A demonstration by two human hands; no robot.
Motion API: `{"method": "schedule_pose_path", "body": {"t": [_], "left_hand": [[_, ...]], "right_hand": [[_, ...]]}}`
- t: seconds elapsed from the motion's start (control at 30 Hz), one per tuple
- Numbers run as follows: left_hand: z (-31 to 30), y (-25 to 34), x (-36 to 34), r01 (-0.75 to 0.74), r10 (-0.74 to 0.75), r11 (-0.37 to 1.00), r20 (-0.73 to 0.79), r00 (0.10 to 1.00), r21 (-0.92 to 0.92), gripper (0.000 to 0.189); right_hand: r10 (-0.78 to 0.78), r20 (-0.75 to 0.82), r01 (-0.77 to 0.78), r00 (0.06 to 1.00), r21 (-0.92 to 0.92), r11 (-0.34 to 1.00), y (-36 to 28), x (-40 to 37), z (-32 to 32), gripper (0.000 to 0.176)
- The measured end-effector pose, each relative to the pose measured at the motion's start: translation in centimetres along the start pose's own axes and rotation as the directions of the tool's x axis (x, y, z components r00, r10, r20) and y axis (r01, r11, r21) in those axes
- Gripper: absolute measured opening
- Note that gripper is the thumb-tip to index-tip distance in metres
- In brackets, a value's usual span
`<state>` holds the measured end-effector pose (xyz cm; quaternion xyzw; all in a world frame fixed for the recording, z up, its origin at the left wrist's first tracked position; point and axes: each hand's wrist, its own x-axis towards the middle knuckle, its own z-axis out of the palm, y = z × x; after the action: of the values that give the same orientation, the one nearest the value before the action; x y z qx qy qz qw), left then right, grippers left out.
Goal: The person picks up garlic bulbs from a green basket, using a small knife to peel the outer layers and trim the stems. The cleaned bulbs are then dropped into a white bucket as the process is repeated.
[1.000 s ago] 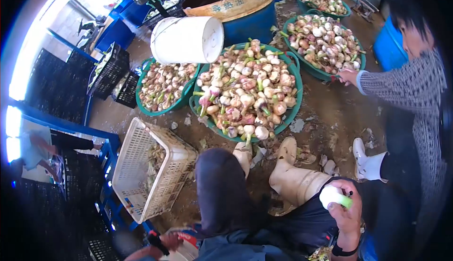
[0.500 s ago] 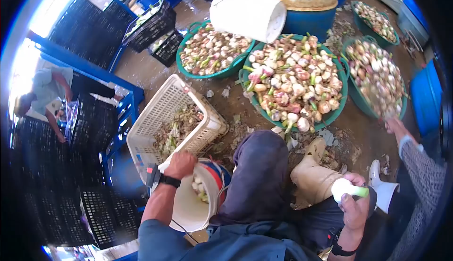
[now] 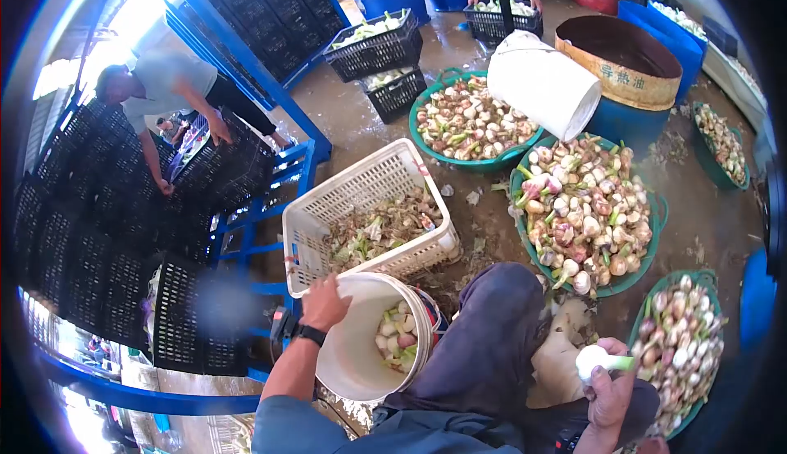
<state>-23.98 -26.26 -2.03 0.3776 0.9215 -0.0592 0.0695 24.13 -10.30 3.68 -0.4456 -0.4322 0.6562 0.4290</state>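
My right hand [image 3: 608, 392], at the lower right, is closed round a white garlic bulb [image 3: 593, 362] whose short green stem points right. My left hand [image 3: 325, 305] is curled at the upper left rim of a white bucket [image 3: 344, 364]; what its fingers hold, if anything, is hidden. Several garlic bulbs [image 3: 397, 335] lie inside this bucket. Just beyond it, a cream plastic crate [image 3: 369, 183] contains dry peelings and leaves [image 3: 377, 237]. A green basket [image 3: 586, 212] heaped with garlic stands past my knees.
More green baskets of garlic stand behind [image 3: 475, 122] and at right [image 3: 684, 347]. A white bucket [image 3: 541, 85] lies tilted before a rusty drum [image 3: 619, 60]. At left, a person [image 3: 176, 85] bends over black crates [image 3: 106, 232]. Another person's hands [image 3: 534, 1] touch a far crate.
The view has swung left, so the baskets and crate appear farther right. My right hand still holds the bulb. The neighbouring person's sleeve at right has left the view.
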Motion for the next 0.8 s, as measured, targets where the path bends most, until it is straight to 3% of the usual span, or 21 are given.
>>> {"method": "schedule_pose_path", "body": {"t": [0.07, 0.13, 0.23, 0.27, 0.33, 0.37, 0.47, 0.6, 0.63, 0.73, 0.8], "left_hand": [[-0.4, -0.8, -3.2, 0.257, -0.255, 0.965, -0.041, 0.966, 0.053, 0.064], [-0.6, -2.5, -6.3, 0.458, -0.459, 0.888, 0.04, 0.887, 0.027, 0.07], [2.7, -8.7, -10.2, 0.612, -0.578, 0.773, 0.213, 0.788, -0.168, 0.072], [2.8, -9.0, -11.6, 0.711, -0.593, 0.628, 0.397, 0.7, -0.316, 0.076], [2.3, -8.9, -14.3, 0.849, -0.449, 0.236, 0.722, 0.526, -0.472, 0.083], [4.0, -10.0, -15.0, 0.804, -0.171, 0.148, 0.786, 0.594, -0.576, 0.075], [6.7, -7.7, -15.7, 0.684, -0.211, -0.002, 0.669, 0.712, -0.729, 0.066], [7.2, -4.7, -16.7, 0.622, -0.494, 0.08, 0.511, 0.703, -0.779, 0.047], [10.8, -6.2, -16.0, 0.587, -0.624, 0.024, 0.447, 0.641, -0.809, 0.04], [18.7, -11.1, -14.2, 0.595, -0.749, 0.322, 0.187, 0.636, -0.736, 0.038], [16.6, -9.3, -14.0, 0.561, -0.746, 0.351, 0.138, 0.651, -0.75, 0.036]], "right_hand": [[0.007, 0.029, -0.008, 1.0, 0.051, 0.999, -0.2, -0.5, 0.1, 0.048], [-0.006, 0.06, 0.001, 0.998, 0.075, 0.997, 0.0, -0.6, -0.2, 0.047], [-0.022, 0.107, 0.01, 0.994, 0.106, 0.994, 0.2, -0.6, -0.6, 0.046], [-0.023, 0.102, 0.008, 0.995, 0.145, 0.989, -0.2, -0.5, -0.1, 0.047], [-0.019, 0.106, -0.003, 0.994, 0.206, 0.979, -0.7, -0.6, 0.2, 0.047], [-0.02, 0.114, -0.007, 0.993, 0.229, 0.973, -0.8, -0.7, 0.2, 0.047], [-0.038, 0.151, -0.003, 0.988, 0.266, 0.964, -0.8, -1.0, -0.4, 0.045], [-0.032, 0.14, -0.008, 0.99, 0.279, 0.96, -0.5, -1.3, -0.8, 0.044], [-0.026, 0.135, -0.013, 0.99, 0.281, 0.96, -0.4, -1.4, -1.0, 0.044], [-0.024, 0.107, -0.003, 0.994, 0.25, 0.968, 0.7, -1.2, -1.6, 0.038], [0.013, 0.118, -0.041, 0.993, 0.238, 0.97, 1.2, -0.9, -1.6, 0.038]]}}
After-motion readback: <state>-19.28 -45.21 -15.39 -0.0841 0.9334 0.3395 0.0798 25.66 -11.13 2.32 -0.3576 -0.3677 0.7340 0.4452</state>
